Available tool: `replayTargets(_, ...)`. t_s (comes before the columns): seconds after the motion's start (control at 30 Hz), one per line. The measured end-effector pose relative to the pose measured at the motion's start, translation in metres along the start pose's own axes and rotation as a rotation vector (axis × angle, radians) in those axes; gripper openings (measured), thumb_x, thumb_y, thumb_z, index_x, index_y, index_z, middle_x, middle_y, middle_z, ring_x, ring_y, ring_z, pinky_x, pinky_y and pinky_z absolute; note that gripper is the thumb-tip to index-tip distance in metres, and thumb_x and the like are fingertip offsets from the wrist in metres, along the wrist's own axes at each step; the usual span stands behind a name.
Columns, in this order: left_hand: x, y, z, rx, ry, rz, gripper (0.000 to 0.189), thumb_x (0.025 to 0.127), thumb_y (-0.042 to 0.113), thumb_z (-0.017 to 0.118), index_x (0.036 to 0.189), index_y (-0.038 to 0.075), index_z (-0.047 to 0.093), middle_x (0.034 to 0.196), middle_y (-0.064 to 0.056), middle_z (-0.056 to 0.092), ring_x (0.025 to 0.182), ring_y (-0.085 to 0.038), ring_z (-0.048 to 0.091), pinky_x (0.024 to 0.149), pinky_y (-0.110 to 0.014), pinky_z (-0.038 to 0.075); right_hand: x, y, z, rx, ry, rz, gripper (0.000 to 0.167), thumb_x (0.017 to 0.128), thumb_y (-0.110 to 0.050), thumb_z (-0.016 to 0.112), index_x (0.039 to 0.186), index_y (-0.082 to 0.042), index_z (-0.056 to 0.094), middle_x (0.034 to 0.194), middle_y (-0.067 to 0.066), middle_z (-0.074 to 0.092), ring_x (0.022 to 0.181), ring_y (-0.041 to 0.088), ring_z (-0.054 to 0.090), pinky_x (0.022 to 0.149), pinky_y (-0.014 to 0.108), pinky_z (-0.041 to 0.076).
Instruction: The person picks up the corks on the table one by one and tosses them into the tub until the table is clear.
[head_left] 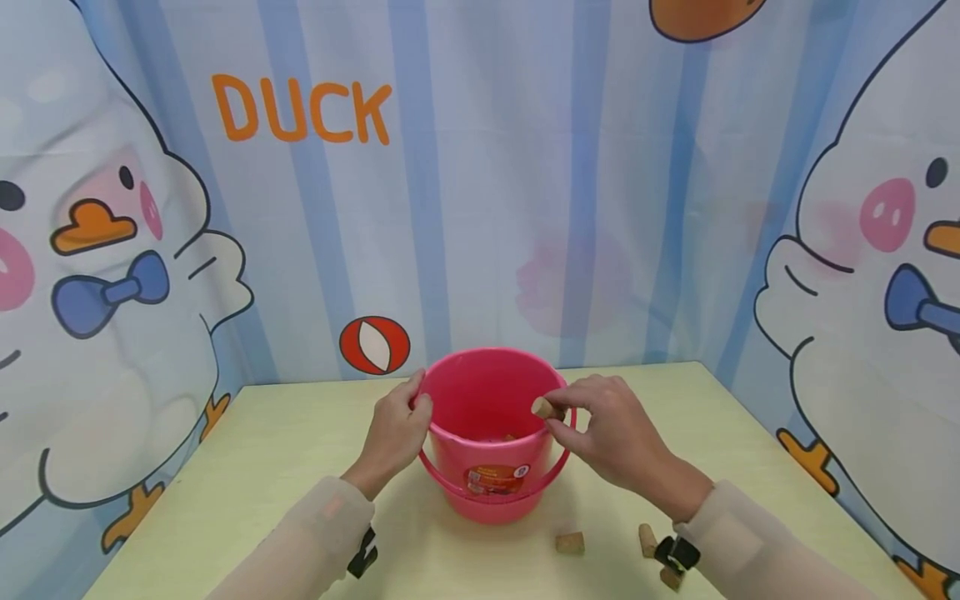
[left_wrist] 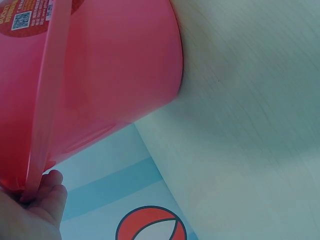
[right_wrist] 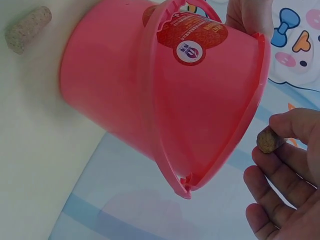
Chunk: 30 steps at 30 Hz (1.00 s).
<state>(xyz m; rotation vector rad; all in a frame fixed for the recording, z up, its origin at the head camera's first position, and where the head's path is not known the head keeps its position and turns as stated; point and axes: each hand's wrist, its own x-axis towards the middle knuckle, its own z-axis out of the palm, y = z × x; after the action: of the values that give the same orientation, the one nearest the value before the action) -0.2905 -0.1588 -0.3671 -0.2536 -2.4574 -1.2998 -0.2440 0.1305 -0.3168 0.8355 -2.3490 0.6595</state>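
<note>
A pink bucket stands upright on the table, its handle hanging down at the front. My left hand grips the bucket's left rim, thumb on the near side. In the left wrist view those fingers curl at the rim beside the handle. Between thumb and fingertips my right hand pinches a cork at the bucket's right rim. The right wrist view shows one end of this cork, just outside the opening. A few small bits show low inside the bucket, mostly hidden by its front wall.
Loose corks lie on the pale table: one cork in front of the bucket, another cork farther right, and a third cork partly behind the right wrist's black strap. A duck-print curtain hangs behind and at both sides.
</note>
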Motion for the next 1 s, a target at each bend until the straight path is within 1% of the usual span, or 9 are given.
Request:
replayTargets(0.13, 0.000, 0.000, 0.000, -0.004, -0.001, 0.004, 0.054, 0.105, 0.020, 0.046, 0.155, 0.001, 0.041, 0.147, -0.015, 0.056, 0.108, -0.030, 0.056, 0.075, -0.031, 0.055, 0.003, 0.000, 0.002, 0.001, -0.005, -0.003, 0.019, 0.082, -0.019, 0.087, 0.100, -0.019, 0.081, 0.082, -0.017, 0.068, 0.082, 0.009, 0.062, 0.085, 0.042, 0.051)
replayTargets(0.27, 0.000, 0.000, 0.001, -0.010, -0.002, 0.008, 0.054, 0.105, 0.019, 0.046, 0.155, 0.001, 0.041, 0.147, -0.016, 0.056, 0.107, -0.030, 0.056, 0.074, -0.031, 0.054, 0.005, 0.001, 0.004, 0.009, -0.008, -0.006, 0.017, 0.083, -0.020, 0.087, 0.099, -0.019, 0.081, 0.081, -0.018, 0.067, 0.080, 0.011, 0.064, 0.085, 0.042, 0.052)
replayTargets(0.47, 0.000, 0.000, 0.000, -0.014, -0.004, 0.000, 0.054, 0.105, 0.020, 0.046, 0.155, 0.001, 0.041, 0.144, -0.015, 0.057, 0.104, -0.029, 0.056, 0.072, -0.030, 0.054, 0.009, 0.001, 0.007, 0.004, -0.028, 0.023, 0.016, 0.085, -0.021, 0.085, 0.100, -0.020, 0.081, 0.080, -0.017, 0.065, 0.079, 0.015, 0.064, 0.084, 0.041, 0.051)
replayTargets(0.57, 0.000, -0.001, 0.000, -0.013, -0.004, 0.000, 0.054, 0.105, 0.020, 0.046, 0.155, 0.002, 0.041, 0.140, -0.015, 0.060, 0.103, -0.028, 0.055, 0.071, -0.030, 0.053, 0.010, 0.001, 0.008, -0.007, -0.043, 0.042, 0.018, 0.085, -0.020, 0.085, 0.102, -0.020, 0.080, 0.082, -0.015, 0.067, 0.081, 0.015, 0.062, 0.085, 0.042, 0.051)
replayTargets(0.7, 0.000, -0.001, 0.000, -0.015, -0.004, -0.002, 0.054, 0.105, 0.019, 0.045, 0.156, 0.002, 0.040, 0.128, -0.016, 0.064, 0.099, -0.028, 0.055, 0.069, -0.029, 0.053, 0.011, 0.003, 0.010, -0.020, -0.055, 0.047, 0.022, 0.084, -0.019, 0.086, 0.105, -0.019, 0.080, 0.085, -0.013, 0.069, 0.084, 0.015, 0.063, 0.087, 0.045, 0.052)
replayTargets(0.87, 0.000, -0.001, 0.001, -0.010, -0.004, -0.005, 0.054, 0.105, 0.019, 0.046, 0.156, 0.002, 0.040, 0.131, -0.015, 0.063, 0.099, -0.027, 0.055, 0.069, -0.029, 0.053, 0.014, 0.003, 0.011, -0.033, -0.066, 0.032, 0.024, 0.083, -0.019, 0.086, 0.106, -0.018, 0.079, 0.087, -0.011, 0.071, 0.087, 0.016, 0.065, 0.089, 0.049, 0.053)
replayTargets(1.0, 0.001, -0.002, 0.001, -0.013, -0.007, -0.005, 0.054, 0.105, 0.019, 0.046, 0.156, 0.002, 0.040, 0.130, -0.015, 0.063, 0.098, -0.027, 0.055, 0.069, -0.029, 0.053, 0.016, 0.003, 0.013, -0.048, -0.089, 0.038, 0.021, 0.084, -0.018, 0.085, 0.105, -0.018, 0.079, 0.085, -0.012, 0.070, 0.085, 0.015, 0.063, 0.087, 0.048, 0.052)
